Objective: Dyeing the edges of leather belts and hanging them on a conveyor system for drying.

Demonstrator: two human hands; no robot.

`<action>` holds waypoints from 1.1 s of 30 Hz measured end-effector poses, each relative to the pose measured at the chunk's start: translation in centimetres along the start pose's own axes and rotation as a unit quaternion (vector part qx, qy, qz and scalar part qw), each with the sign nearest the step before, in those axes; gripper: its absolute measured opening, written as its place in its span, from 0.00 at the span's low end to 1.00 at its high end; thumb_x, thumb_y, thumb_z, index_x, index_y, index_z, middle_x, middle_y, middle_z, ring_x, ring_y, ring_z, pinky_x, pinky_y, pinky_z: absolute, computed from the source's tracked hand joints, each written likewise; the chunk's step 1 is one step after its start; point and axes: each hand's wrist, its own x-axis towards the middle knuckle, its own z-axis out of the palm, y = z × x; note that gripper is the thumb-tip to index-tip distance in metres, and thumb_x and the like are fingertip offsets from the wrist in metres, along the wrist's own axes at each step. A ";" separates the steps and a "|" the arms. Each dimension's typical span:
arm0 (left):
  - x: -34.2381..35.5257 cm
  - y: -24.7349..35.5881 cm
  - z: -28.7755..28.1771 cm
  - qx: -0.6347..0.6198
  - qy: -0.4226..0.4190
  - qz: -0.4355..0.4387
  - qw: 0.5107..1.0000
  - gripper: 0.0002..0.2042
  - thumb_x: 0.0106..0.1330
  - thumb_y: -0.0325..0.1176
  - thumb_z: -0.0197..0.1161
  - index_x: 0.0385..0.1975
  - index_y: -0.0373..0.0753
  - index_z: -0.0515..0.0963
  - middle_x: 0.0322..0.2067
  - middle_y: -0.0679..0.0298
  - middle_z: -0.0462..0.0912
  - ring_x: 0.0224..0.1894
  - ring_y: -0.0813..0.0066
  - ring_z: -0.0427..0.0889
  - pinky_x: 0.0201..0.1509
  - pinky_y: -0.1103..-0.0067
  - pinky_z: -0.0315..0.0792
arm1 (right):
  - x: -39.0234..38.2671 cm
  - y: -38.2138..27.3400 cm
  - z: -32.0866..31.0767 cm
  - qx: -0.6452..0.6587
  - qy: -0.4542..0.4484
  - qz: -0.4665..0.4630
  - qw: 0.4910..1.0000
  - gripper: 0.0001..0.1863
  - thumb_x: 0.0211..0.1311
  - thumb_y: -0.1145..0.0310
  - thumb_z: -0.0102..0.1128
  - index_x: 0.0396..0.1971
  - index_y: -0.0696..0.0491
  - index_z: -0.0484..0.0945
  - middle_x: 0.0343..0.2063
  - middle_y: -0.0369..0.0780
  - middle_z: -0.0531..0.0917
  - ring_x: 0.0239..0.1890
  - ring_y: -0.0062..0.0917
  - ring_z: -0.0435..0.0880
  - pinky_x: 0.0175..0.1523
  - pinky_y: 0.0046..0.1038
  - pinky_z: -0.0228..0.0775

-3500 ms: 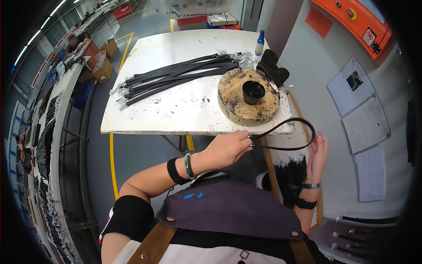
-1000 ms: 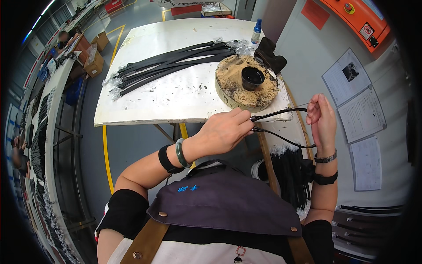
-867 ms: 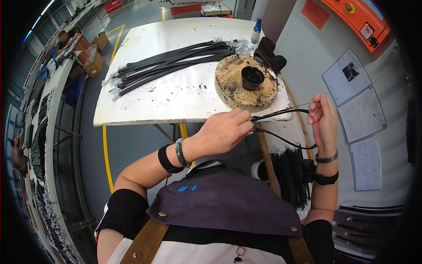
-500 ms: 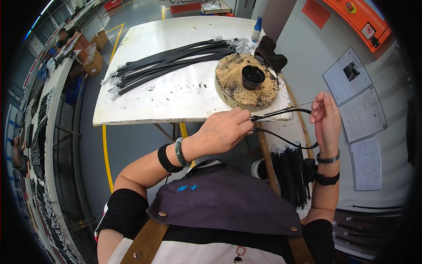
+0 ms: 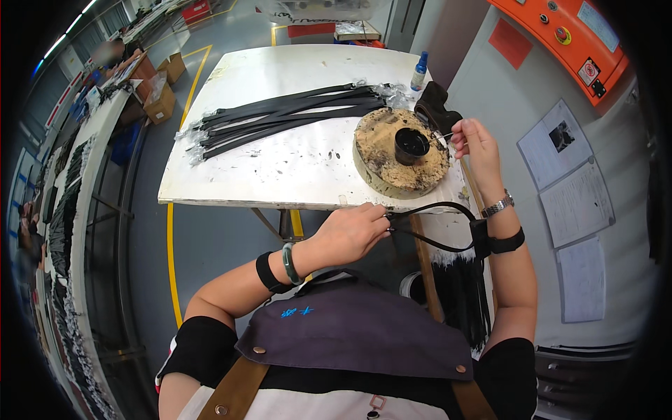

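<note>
My left hand (image 5: 352,229) pinches the two ends of a narrow black strap (image 5: 448,205) just off the table's front edge. From there the strap bows out in a loop toward my right wrist. A dark rectangular piece at the loop's far end lies by my right wristband. My right hand (image 5: 479,145) is raised beside a black cup (image 5: 410,148), its fingers closed on a thin metal tool (image 5: 446,135) whose tip lies near the cup's rim. The cup, with black contents, stands on a round tan block (image 5: 378,140) smeared with black.
Several black straps with plastic-wrapped ends (image 5: 287,115) lie across the white table (image 5: 231,171). At its far right stand a blue bottle (image 5: 419,72) and a dark cloth-like lump (image 5: 435,105). More black straps (image 5: 458,297) hang low on the right. An orange machine panel (image 5: 560,35) juts out at upper right.
My right hand has moved up and left from the loop's right end to the cup. My left hand still holds the strap ends, slightly lower and further left.
</note>
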 end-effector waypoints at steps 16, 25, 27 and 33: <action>3.0 0.9 -0.1 -0.013 0.056 -0.019 0.998 0.07 0.57 0.32 0.55 0.23 0.38 0.68 0.23 0.61 0.66 0.27 0.62 0.71 0.25 0.71 0.67 | -7.7 -5.6 -4.7 0.229 0.119 0.110 0.960 0.13 0.66 0.62 0.42 0.28 0.54 0.69 0.20 0.33 0.70 0.22 0.13 0.67 0.23 0.15 0.61; 4.1 1.7 0.3 -0.038 0.080 -0.024 0.996 0.07 0.58 0.32 0.55 0.23 0.37 0.68 0.23 0.60 0.66 0.26 0.61 0.71 0.25 0.70 0.66 | -12.5 -6.1 -3.7 0.164 0.190 0.092 0.964 0.14 0.67 0.62 0.39 0.27 0.55 0.69 0.20 0.35 0.71 0.19 0.14 0.67 0.20 0.15 0.62; 4.1 1.8 0.3 -0.039 0.080 -0.020 0.996 0.07 0.58 0.32 0.55 0.23 0.37 0.68 0.23 0.60 0.66 0.26 0.61 0.71 0.24 0.70 0.66 | -12.8 -5.9 -3.6 0.165 0.198 0.090 0.962 0.14 0.67 0.62 0.39 0.27 0.55 0.68 0.20 0.35 0.71 0.20 0.14 0.68 0.20 0.15 0.62; 4.1 1.8 0.4 -0.049 0.092 -0.020 0.994 0.07 0.58 0.32 0.55 0.23 0.37 0.68 0.23 0.60 0.66 0.25 0.60 0.71 0.24 0.70 0.65 | -13.2 -5.6 -3.0 0.166 0.222 0.087 0.957 0.15 0.67 0.62 0.39 0.27 0.55 0.68 0.20 0.35 0.72 0.20 0.13 0.68 0.20 0.14 0.62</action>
